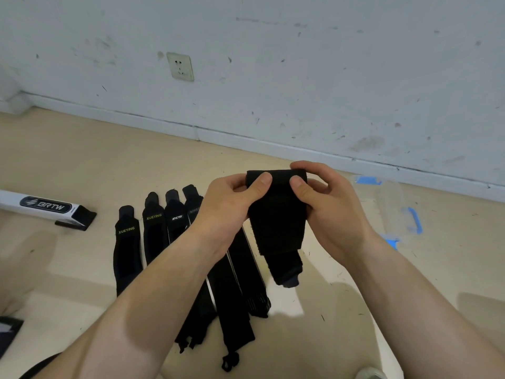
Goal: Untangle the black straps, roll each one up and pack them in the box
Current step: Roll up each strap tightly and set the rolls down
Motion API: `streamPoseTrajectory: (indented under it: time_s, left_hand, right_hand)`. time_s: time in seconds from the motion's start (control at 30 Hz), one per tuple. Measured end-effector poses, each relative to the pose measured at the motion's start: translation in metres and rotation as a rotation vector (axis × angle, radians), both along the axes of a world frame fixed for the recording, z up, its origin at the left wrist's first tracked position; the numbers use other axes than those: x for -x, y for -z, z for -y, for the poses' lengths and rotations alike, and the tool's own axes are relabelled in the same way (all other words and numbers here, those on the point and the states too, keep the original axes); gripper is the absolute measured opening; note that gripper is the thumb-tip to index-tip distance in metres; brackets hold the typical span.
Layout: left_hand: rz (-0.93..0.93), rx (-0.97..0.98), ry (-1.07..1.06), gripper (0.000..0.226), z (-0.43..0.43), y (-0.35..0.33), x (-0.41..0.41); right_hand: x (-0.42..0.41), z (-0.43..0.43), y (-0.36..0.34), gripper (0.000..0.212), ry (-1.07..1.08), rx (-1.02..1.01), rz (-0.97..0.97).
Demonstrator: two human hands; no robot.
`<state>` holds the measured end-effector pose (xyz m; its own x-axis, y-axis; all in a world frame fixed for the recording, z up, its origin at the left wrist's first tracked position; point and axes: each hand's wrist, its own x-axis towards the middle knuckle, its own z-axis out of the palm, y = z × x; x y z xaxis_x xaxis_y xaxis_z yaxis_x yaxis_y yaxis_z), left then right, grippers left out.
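Closest in, both forearms reach forward from the bottom edge over the beige floor. A dark object, cut off by the lower left corner, cannot be made out. Under and between the arms a row of black straps lies flat on the floor, side by side and running lengthwise away from the person. The left forearm crosses in front of their near halves, and the far ends carry small printed labels, two reading XUEYING. Above the right end of that row, off the floor, the left hand and right hand together grip the held strap. Each thumb presses on the near face of its rolled top edge, with the fingers curled behind it. This strap is plain matte black, wound into a short thick roll between the thumbs, and its loose tail hangs below the hands, narrowing to a bunched end. To the left, well apart from the hands, a white carton marked BRTW lies on its side with a black end flap open. To the right, beyond the right wrist, a clear box with blue handles sits on the floor close to the wall. A strip of floor separates the straps from the white skirting, and a wall socket sits in the scuffed wall above.
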<state>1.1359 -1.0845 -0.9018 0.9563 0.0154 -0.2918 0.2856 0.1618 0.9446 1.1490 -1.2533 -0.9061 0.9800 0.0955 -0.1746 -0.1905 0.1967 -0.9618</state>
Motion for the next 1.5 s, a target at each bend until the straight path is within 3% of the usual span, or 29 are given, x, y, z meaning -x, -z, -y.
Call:
streamPoseTrajectory:
  time_s: [0.17,0.33,0.67,0.93,1.13,1.23,1.4,1.5]
  left_hand:
    - [0.032,0.007,-0.034,0.026,0.000,0.001,0.000]
    - [0.077,-0.121,-0.032,0.032,0.000,-0.001,0.002]
    - [0.113,-0.164,0.087,0.026,-0.002,-0.007,0.006]
    - [0.134,-0.141,0.053,0.019,0.002,-0.007,0.009]
    - [0.134,-0.147,0.056,0.022,0.003,-0.007,0.012]
    - [0.106,-0.142,0.058,0.027,0.004,-0.005,0.010]
    - [0.050,-0.141,0.055,0.054,0.002,-0.005,0.006]
    - [0.080,-0.143,0.034,0.038,0.002,-0.004,0.005]
  right_hand:
    - [0.000,0.002,-0.003,0.024,-0.067,0.126,0.003]
    - [0.000,0.002,0.000,0.026,-0.069,0.173,0.031]
    - [0.000,0.003,0.002,0.015,-0.063,0.015,0.012]
    - [0.002,0.006,-0.002,0.019,-0.123,0.005,0.009]
    - [0.004,0.002,-0.005,0.019,-0.082,0.116,0.072]
    - [0.004,0.004,-0.003,0.012,-0.053,0.090,0.081]
    - [0.004,0.003,-0.001,0.020,-0.053,0.024,0.053]
    - [0.004,0.003,-0.002,0.023,-0.058,-0.002,0.052]
